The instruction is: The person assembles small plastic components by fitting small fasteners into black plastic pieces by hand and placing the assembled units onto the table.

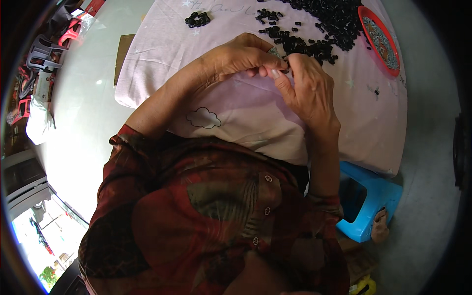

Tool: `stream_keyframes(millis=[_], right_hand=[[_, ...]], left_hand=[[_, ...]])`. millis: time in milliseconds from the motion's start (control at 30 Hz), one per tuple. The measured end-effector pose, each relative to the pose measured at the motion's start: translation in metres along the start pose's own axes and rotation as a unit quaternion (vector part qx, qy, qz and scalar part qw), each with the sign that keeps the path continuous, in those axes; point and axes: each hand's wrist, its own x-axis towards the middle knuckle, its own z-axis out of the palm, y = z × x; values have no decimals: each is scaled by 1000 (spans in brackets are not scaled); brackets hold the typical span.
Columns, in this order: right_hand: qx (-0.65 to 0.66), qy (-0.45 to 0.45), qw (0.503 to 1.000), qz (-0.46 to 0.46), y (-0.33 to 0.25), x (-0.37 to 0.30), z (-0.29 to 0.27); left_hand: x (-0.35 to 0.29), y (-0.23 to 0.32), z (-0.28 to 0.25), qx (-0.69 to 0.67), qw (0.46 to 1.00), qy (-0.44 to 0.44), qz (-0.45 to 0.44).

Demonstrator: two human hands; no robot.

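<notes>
Over the near part of a pale pink cloth (246,110), my two hands meet at the fingertips. My left hand (248,55) is closed around small grey metallic bits (274,51), which show between its thumb and fingers. My right hand (312,86) pinches at the same spot, thumb against fingers. Whatever lies between the right fingertips is too small and covered to name. Just beyond the hands spreads a heap of small black plastic parts (339,22). A little cluster of black parts (197,19) lies apart, to the far left.
A red tray (393,72) of small metal pieces (379,42) rests at the far right of the cloth. One small loose piece (376,92) lies nearer. A blue plastic stool (376,196) with a brown cloth (379,226) stands at the lower right. Grey chairs (43,54) are at the left.
</notes>
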Motion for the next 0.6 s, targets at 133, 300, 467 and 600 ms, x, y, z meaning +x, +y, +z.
stream_keyframes(millis=[133,300,467,600], right_hand=[[26,-83,996,20,-7,4,5],[72,-100,992,27,-11,4,12],[152,-110,982,26,-15,2,17],[165,-126,978,32,-18,1,19]], left_hand=[[-5,1,-12,45,998,-29,-17],[-16,0,-20,63,997,-50,-7],[-22,1,-24,76,995,-69,-6],[-28,1,-25,95,993,-65,-2]])
